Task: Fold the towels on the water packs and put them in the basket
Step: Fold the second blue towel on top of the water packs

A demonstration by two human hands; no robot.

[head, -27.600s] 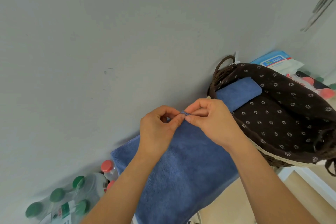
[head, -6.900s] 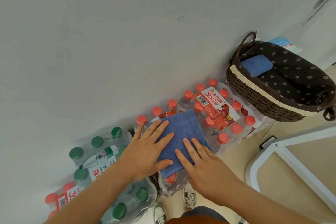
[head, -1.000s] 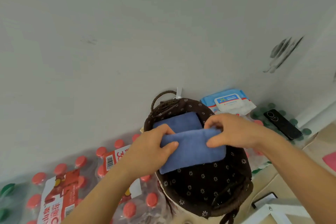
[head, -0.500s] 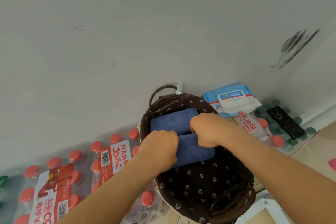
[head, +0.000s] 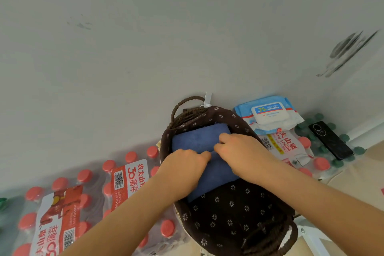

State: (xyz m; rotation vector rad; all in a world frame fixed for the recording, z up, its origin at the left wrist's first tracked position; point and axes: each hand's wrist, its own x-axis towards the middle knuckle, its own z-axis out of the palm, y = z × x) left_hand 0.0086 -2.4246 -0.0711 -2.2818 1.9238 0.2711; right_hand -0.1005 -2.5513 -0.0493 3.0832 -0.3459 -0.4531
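Seeing far towel [head: 195, 141] and near towel [head: 218, 174] folded, touching, down in basket [head: 228, 214]; left hand [head: 182, 168] and right hand [head: 241, 151] on near towel, fingers curled at its far edge; can't tell if actually gripping; water packs [head: 128, 174] just beside basket.

Pretty bright, soft even light, barely any shadows, no glare. Wide-angle lens bends the edges; slightly soft overall, corners worst.

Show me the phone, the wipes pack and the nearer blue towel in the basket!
phone [head: 331, 141], head view, middle of its black back.
wipes pack [head: 270, 113], head view, its white flip lid.
nearer towel [head: 216, 176], head view, bare blue cloth near its middle.
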